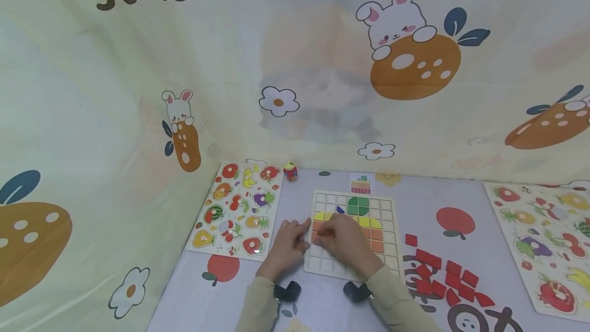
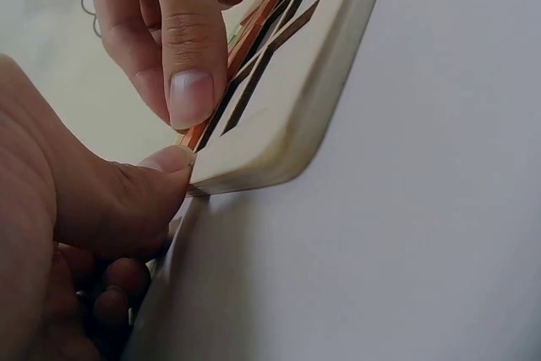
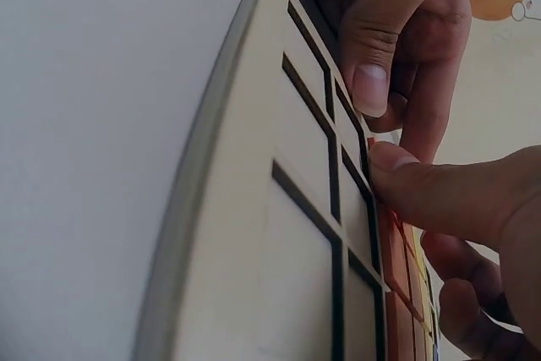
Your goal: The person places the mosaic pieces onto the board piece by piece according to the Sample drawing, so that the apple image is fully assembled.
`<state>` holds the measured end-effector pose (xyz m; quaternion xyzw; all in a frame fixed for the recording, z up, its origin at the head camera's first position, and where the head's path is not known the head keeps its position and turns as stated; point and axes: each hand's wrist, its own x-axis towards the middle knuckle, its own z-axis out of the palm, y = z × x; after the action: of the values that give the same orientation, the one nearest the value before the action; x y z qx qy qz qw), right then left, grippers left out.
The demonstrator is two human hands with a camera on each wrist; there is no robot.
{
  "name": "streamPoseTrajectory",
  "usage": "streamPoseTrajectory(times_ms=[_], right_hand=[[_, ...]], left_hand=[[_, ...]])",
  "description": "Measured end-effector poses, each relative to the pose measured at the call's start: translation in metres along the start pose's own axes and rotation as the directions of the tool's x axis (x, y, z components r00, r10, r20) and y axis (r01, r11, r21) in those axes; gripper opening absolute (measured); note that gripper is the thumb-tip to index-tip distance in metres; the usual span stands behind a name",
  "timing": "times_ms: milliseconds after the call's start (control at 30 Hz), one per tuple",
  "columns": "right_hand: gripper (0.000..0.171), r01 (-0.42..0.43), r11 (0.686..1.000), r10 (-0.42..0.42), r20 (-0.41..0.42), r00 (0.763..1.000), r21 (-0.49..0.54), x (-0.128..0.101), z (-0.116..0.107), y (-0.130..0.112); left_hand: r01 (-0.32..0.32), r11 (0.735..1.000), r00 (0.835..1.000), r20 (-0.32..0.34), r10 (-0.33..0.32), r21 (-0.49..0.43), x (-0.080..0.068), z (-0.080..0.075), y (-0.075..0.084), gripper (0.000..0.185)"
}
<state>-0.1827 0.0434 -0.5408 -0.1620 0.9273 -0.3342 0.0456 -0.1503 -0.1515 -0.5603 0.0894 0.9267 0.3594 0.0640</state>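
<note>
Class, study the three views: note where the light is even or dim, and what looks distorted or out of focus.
Head view: bright, even light, soft shadows; wide-angle bend curves the backdrop; grid board small but sharp. Left wrist view: dim, the left hand close and soft-edged, the board's corner clearer. Right wrist view: dim too, the right hand darkened, the board's near edge blurred.

The word "Juice" stands in dark brown letters on the printed cloth (image 1: 295, 65) behind the table, upper left. Dark characters on the tablecloth (image 1: 479, 316) cannot be read.
</note>
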Motion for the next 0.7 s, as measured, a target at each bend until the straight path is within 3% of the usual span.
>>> streamPoseTrajectory(times_ms=[200, 333, 400, 567, 700], right_hand=[[0.02, -0.032, 0.998, 0.033, -0.03, 0.999, 0.052, -0.008, -0.018, 0.015], [0.031, -0.062, 0.998, 0.062, -0.069, 0.996, 0.005, -0.02, -0.05, 0.038], [0.039, -0.122, 0.992, 0.12, -0.054, 0.991, -0.027, -0.026, -0.069, 0.051], [0.057, -0.311, 0.947, 0.314, 0.023, 0.949, -0.083, -0.042, -0.107, 0.086], [0.056, -0.363, 0.925, 0.372, 0.06, 0.926, -0.114, -0.052, -0.119, 0.107]], left_hand=[[0.009, 1.0, 1.0, -0.001, -0.009, 0.002, 0.001, 0.004, 0.0, 0.064], [0.009, 1.0, 1.0, -0.008, -0.009, -0.006, 0.001, 0.005, 0.001, 0.064], [0.013, 1.0, 1.0, -0.006, -0.013, -0.004, 0.001, 0.006, 0.002, 0.064], [0.02, 1.0, 1.0, -0.003, -0.02, 0.008, 0.001, 0.003, 0.001, 0.064], [0.012, 1.0, 1.0, -0.01, -0.012, 0.006, 0.001, 0.002, 0.002, 0.064]])
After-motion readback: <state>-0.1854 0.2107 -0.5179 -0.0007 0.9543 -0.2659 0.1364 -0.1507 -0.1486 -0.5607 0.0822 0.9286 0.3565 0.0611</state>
